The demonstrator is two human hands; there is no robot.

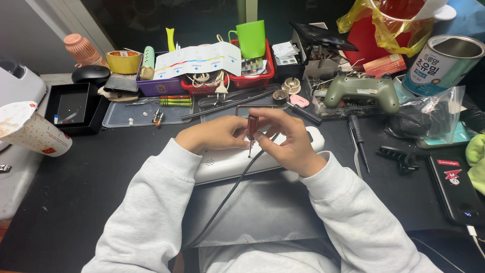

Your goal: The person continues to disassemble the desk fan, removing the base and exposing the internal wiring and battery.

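A long white plastic device [227,163] lies across the black desk in front of me, with a dark cable [227,194] running from it toward my body. A small screwdriver with a dark red handle [251,127] stands upright, tip down on the device's casing. My right hand [286,141] pinches the handle from the right. My left hand [214,134] rests on the device and touches the screwdriver from the left. Both arms wear light grey sleeves.
Clear tray [141,114] with screwdrivers, purple box [161,86] and red basket [252,78] stand behind the device. A green game controller [361,91], a tin can [442,63], black tools [399,156] and a power bank [457,187] lie right. A paper cup [30,134] and black box [70,106] sit left.
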